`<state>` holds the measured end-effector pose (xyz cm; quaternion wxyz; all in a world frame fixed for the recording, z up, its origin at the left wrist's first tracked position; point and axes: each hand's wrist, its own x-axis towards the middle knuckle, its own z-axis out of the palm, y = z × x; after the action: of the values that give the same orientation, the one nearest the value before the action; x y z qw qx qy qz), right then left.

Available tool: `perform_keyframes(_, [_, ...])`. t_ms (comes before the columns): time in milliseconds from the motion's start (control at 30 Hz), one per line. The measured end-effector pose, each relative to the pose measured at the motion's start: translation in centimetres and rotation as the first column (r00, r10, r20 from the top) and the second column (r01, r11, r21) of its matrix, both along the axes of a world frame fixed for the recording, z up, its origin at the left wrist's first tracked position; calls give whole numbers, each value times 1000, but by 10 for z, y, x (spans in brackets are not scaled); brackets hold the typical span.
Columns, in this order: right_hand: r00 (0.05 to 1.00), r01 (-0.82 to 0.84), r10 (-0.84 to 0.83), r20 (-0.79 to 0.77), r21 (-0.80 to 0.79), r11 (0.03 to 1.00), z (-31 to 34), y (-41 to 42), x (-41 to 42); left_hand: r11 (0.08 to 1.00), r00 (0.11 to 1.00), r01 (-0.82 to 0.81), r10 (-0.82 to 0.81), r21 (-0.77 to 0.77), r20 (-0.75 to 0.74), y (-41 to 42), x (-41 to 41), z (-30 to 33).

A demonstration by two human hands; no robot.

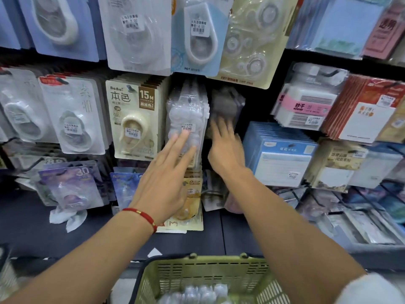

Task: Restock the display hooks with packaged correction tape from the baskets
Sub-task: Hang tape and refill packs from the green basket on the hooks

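Reaching up to the display, the left hand [162,178] lays straight, spread fingers against a hanging stack of clear correction tape packs [187,119], its grip wide and holding nothing. Just beside it, the right hand [225,148] is blurred against a dark packet [226,104] hanging alone; whether its grip has hold of that packet cannot be told. Below, a green basket [203,275] holds more clear packs [197,294].

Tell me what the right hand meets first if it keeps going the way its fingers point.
Probably the blurred clear packet just above the right hand; its fingertips seem already at the packet's lower edge, though motion blur hides contact.
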<state>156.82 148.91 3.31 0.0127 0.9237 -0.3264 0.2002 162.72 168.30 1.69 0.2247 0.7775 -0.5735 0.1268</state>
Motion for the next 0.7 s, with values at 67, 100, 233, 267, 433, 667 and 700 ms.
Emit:
perform_keyframes(67, [1000,4,-4,-13,13,1000,4,-14,11,999,1000,11,-11,30,1,4,2,-2])
perform_keyframes(100, [1000,0,1,-21,24,1000,5,-20,15,999,1000,16,-16,43,-4,6,3,-3])
perform_keyframes(233, [999,-35,33,14,169,985,10,-29,19,998,999,39,-37,53,-39,14,8,-6])
perform_keyframes(267, [995,-52,34,93,203,978,8,-23,15,998,998,41,-39,49,-51,17,9,-7])
perform_keyframes(433, [911,-240,164,377,165,957,-43,41,-53,988,984,112,-95,108,-153,42,8,-22])
perform_keyframes(667, [846,-295,469,-255,508,809,-164,106,-157,721,964,264,-168,641,-208,94,-15,-82])
perform_keyframes(700, [783,-215,500,-371,592,776,-181,113,-161,651,966,258,-149,714,-213,100,-20,-92])
